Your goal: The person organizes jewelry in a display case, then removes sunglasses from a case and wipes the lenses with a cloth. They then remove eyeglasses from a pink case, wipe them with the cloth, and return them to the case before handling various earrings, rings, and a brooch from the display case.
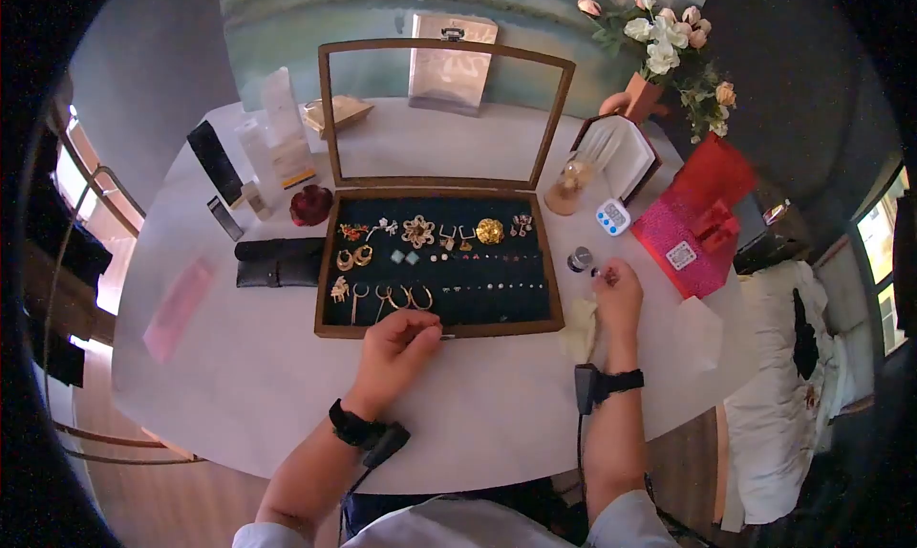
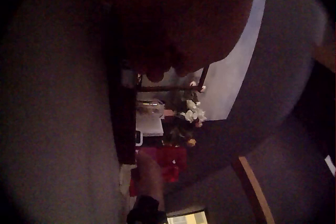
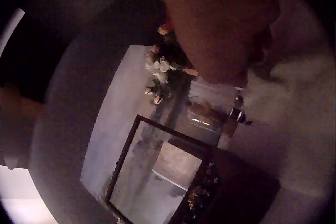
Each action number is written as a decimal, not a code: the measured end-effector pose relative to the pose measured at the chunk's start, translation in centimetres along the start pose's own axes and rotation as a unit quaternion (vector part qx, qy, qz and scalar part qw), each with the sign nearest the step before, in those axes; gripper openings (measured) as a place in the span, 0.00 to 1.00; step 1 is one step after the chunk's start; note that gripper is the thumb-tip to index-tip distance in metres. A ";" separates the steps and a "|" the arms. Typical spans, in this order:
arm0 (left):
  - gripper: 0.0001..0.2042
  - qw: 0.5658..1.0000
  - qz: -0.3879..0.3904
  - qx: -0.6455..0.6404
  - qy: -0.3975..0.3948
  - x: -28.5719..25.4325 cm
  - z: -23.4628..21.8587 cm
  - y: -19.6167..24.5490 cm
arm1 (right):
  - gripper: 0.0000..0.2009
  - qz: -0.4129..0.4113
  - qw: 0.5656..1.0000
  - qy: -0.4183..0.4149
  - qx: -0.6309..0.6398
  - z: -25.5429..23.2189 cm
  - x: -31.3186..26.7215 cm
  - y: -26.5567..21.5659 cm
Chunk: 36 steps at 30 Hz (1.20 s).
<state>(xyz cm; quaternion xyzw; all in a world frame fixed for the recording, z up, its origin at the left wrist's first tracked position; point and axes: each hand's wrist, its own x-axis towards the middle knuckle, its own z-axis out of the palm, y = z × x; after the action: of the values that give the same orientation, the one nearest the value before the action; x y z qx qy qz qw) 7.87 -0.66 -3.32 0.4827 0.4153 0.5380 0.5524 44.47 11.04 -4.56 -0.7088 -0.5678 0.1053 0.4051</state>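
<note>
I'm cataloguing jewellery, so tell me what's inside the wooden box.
Inside the wooden box: a flower-shaped piece, a round gold piece, gold hoops, two pale blue pieces and small studs, among others. Whatever the left hand covers at the front cannot be seen.

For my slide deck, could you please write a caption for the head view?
Rows of jewelry in an open case, left hand at its front edge, right hand beside it.
</note>
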 end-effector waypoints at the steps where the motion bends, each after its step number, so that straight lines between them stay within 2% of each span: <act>1: 0.08 1.000 -0.006 0.016 0.008 0.0 0.1 0.2 | 0.22 0.001 1.000 0.001 0.000 0.4 0.0 0.2; 3: 0.08 0.999 -0.013 0.032 0.010 -0.1 0.2 0.4 | 0.23 -0.025 1.000 0.008 0.005 1.1 0.0 0.5; 7: 0.07 0.999 -0.013 0.039 0.020 -0.2 0.6 0.8 | 0.26 0.016 0.999 0.015 0.034 -0.3 -0.8 -0.9; 9: 0.07 0.999 -0.024 0.036 0.028 -0.2 0.6 1.0 | 0.28 0.001 0.998 0.030 -0.051 -0.8 -1.3 -1.3; 10: 0.07 0.999 -0.021 0.039 0.024 -0.2 0.6 1.1 | 0.28 0.001 0.998 0.030 -0.052 -0.7 -1.0 -0.9; 12: 0.07 0.999 -0.018 0.043 0.017 -0.2 0.7 1.1 | 0.28 -0.146 0.987 0.003 -0.068 -0.4 -0.4 -0.6; 16: 0.07 0.999 -0.028 0.025 0.022 -0.2 0.4 1.0 | 0.26 -0.204 0.977 0.010 -0.055 0.4 -0.2 -2.8; 18: 0.07 0.999 -0.024 0.017 0.017 -0.2 0.3 0.9 | 0.23 -0.260 0.956 0.019 -0.135 1.0 -0.1 -3.1; 19: 0.07 0.999 -0.024 0.023 0.017 -0.2 0.2 0.8 | 0.23 -0.262 0.955 0.019 -0.133 1.2 0.1 -3.3; 21: 0.07 0.999 -0.024 0.028 0.019 -0.2 0.1 0.4 | 0.20 -0.210 0.975 -0.044 -0.058 1.5 0.3 -3.9; 24: 0.07 1.000 -0.006 0.022 0.012 -0.1 0.0 0.1 | 0.18 -0.169 0.981 -0.084 -0.049 1.0 0.5 -5.0; 26: 0.08 1.000 -0.026 0.002 0.006 -0.2 0.0 0.2 | 0.18 -0.172 0.980 -0.092 -0.037 1.2 0.9 -4.8; 34: 0.08 1.000 -0.007 0.029 -0.002 -0.2 0.0 0.2 | 0.17 -0.172 0.973 -0.153 -0.016 0.6 1.4 -5.7; 36: 0.07 1.000 0.002 0.030 0.004 -0.1 0.1 0.3 | 0.17 -0.221 0.964 -0.130 -0.073 0.7 1.8 -5.9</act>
<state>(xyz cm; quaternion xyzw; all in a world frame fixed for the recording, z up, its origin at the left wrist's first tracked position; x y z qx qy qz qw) 7.90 -0.78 -2.99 0.4975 0.4329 0.5281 0.5350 40.38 13.09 -0.42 -0.5730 -0.7646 0.0629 0.2883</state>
